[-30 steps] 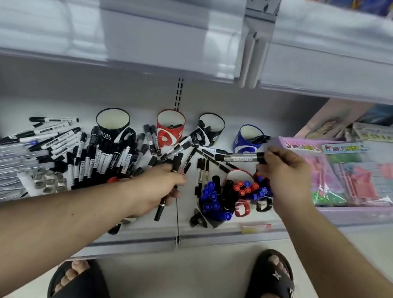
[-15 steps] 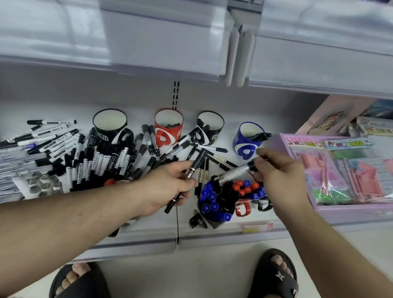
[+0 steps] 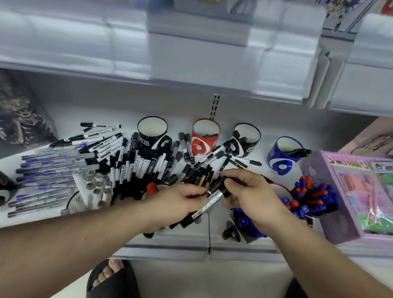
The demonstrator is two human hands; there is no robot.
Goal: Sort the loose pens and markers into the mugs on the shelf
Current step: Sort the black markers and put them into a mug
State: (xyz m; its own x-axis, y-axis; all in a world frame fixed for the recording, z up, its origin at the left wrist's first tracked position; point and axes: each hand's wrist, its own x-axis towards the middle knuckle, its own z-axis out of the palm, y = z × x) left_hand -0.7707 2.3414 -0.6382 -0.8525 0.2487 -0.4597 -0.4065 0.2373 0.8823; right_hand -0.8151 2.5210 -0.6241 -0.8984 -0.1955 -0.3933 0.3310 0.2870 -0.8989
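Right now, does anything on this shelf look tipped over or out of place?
Yes. A blue mug lies tipped on its side with a black marker poking from its mouth, and loose markers sprawl in a heap instead of standing in mugs.

Shelf (image 3: 151,243) carries markers (image 3: 142,166), seemingly 4 mugs (image 3: 205,136).

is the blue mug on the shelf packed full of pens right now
No, the blue mug holds only a black marker or two leaning over its rim, and the rest of its white inside shows bare.
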